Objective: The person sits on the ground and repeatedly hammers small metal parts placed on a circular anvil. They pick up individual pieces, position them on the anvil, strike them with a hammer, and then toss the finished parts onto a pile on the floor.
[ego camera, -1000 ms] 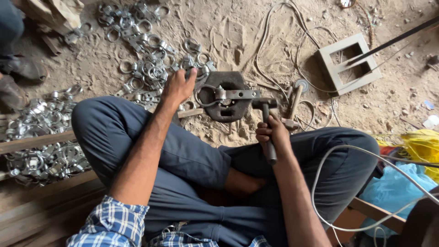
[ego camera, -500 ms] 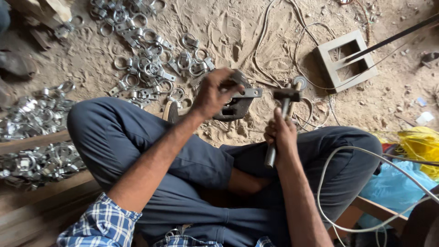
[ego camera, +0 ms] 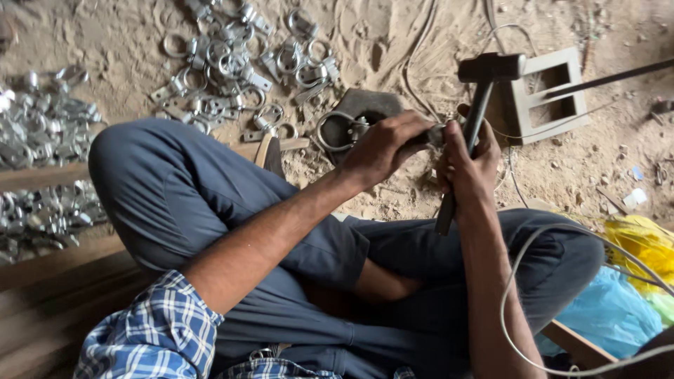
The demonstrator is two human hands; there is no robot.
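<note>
My right hand [ego camera: 467, 165] grips a hammer [ego camera: 484, 77] by its handle, with the dark head raised above the hand. My left hand [ego camera: 382, 144] is closed on a metal ring clamp [ego camera: 335, 130] and holds it on a dark block [ego camera: 368, 107] set in the sandy ground. The two hands nearly touch. I sit cross-legged in blue trousers, and my knees frame the block.
A pile of shiny ring clamps [ego camera: 235, 60] lies on the sand beyond my left knee, and more clamps [ego camera: 42, 154] lie at the left by a wooden plank [ego camera: 42, 175]. A grey hollow block [ego camera: 551, 95] stands at the right. White cable [ego camera: 519, 281] and plastic bags [ego camera: 625, 281] lie lower right.
My right hand has lifted the hammer from low by my leg to upright. My left hand has closed on the clamp on the block. The view has shifted.
</note>
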